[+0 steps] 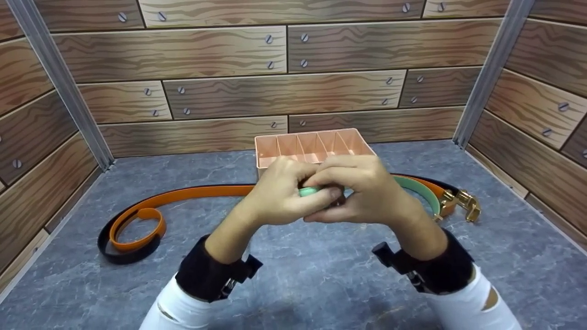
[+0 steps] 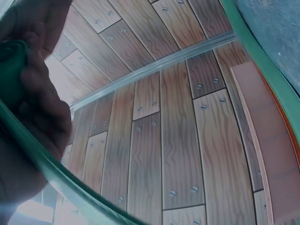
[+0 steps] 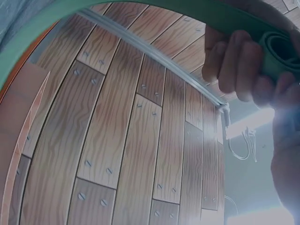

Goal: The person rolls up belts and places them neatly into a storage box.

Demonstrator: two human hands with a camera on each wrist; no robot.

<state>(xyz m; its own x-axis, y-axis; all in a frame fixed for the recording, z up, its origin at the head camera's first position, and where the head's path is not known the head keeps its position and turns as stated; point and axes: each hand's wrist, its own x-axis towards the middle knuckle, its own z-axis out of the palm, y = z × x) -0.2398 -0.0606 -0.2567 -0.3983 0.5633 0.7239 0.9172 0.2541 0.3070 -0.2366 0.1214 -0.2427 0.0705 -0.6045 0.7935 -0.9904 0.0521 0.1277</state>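
Note:
Both hands hold a green belt, its end wound into a tight roll [image 3: 269, 63], in front of the box. My left hand [image 1: 282, 195] grips the roll from the left, thumb laid across its near side. From the other side my right hand [image 1: 367, 190] curls its fingers round the same roll, and the two hands' fingertips meet there. In the head view the fingers hide most of the green roll [image 1: 308, 191]. The unrolled green strap [image 1: 423, 190] runs out behind the right hand to a gold buckle on the table.
Behind the hands stands a pink box [image 1: 314, 142] with several compartments. A belt, orange on one face and black on the other [image 1: 197, 191], stretches across the table, coiled loosely at the left. Its gold buckle [image 1: 470, 206] lies at the right. Wood-patterned walls [image 1: 229, 96] enclose the table.

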